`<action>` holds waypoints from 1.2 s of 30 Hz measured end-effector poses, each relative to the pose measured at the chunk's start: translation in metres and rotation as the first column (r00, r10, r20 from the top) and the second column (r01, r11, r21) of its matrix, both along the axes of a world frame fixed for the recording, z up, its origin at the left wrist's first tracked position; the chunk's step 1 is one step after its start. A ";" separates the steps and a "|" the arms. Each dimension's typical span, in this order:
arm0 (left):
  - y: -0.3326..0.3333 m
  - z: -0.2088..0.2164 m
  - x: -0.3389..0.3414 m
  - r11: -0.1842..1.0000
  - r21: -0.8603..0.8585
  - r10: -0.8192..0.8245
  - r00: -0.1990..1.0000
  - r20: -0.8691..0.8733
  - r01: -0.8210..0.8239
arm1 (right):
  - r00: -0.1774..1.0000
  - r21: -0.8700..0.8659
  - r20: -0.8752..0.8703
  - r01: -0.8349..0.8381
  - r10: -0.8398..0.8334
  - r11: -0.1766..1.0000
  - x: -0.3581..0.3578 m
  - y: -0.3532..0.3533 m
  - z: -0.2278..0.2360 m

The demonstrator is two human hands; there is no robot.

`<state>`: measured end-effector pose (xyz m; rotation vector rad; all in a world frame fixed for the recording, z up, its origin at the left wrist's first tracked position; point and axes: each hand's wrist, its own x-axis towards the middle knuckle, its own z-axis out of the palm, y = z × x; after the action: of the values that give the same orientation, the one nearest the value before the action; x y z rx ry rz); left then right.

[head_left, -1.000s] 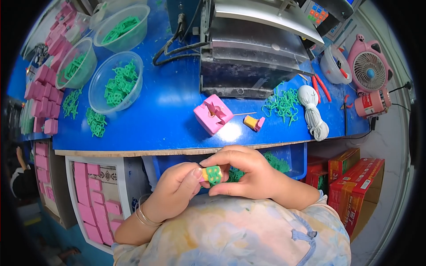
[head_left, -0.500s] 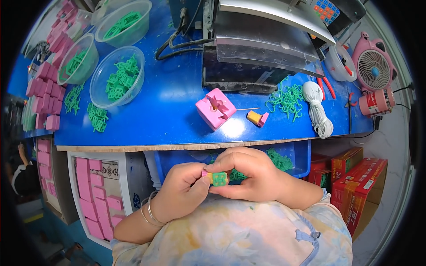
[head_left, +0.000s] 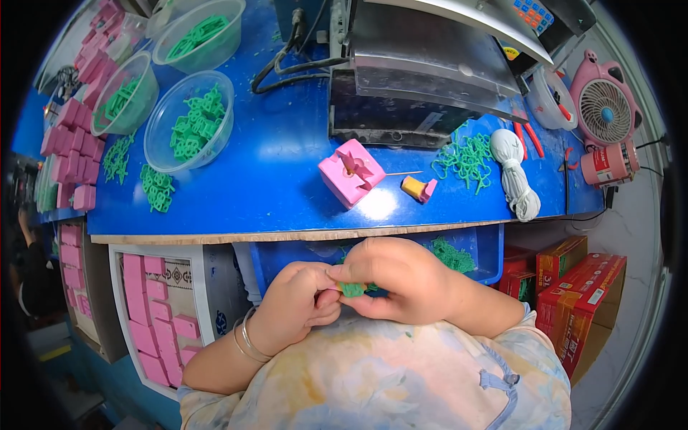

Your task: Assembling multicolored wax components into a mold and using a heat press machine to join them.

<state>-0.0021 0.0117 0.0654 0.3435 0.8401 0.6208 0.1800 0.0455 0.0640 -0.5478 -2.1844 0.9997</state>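
Observation:
Just in front of my body, a small green piece (head_left: pixel 351 289) with a bit of yellow at its edge shows between my fingertips. My left hand (head_left: pixel 301 290) is closed in a pinch at its left side. My right hand (head_left: pixel 398 279) curls around it from the right, thumb below and fingers above, covering much of it. On the blue table ahead stands a pink block (head_left: pixel 351 174) with a star-like notched top. A thin pointed stick (head_left: pixel 403 173) juts out beside it, and a small yellow and pink piece (head_left: pixel 418 188) lies to its right.
Below the table edge sits a blue tray (head_left: pixel 494 247) with green pieces. A metal machine (head_left: pixel 430 79) stands behind. A tangled green heap (head_left: pixel 466 158), a white cord bundle (head_left: pixel 512 175) and a pink fan (head_left: pixel 605 104) are right. Clear bowls (head_left: pixel 152 143) of green parts are left.
My fingers have closed further over the small piece, and less of its green face shows. The left fingers have curled in beneath it.

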 end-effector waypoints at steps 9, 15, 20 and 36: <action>-0.003 0.001 0.000 0.829 0.560 0.103 0.982 -0.156 0.002 | 0.936 -0.934 -0.277 -0.208 -0.219 0.290 -0.001 -0.005 -0.003; -0.006 -0.008 -0.004 0.838 0.520 0.042 0.932 -0.360 0.163 | 0.933 -0.959 -0.263 -0.225 -0.248 0.172 -0.004 -0.007 -0.008; -0.003 -0.007 -0.001 0.599 0.727 0.267 0.773 -0.575 0.334 | 0.915 -0.956 -0.292 -0.290 -0.280 0.049 -0.003 -0.005 -0.012; -0.003 -0.011 -0.003 0.406 0.786 0.382 0.694 -0.610 0.467 | 0.960 -0.977 -0.211 -0.210 -0.183 0.025 -0.003 -0.001 -0.007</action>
<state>-0.0047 0.0084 0.0549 1.8023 1.1746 0.8821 0.1772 0.0442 0.0569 -0.8869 -0.7687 2.4731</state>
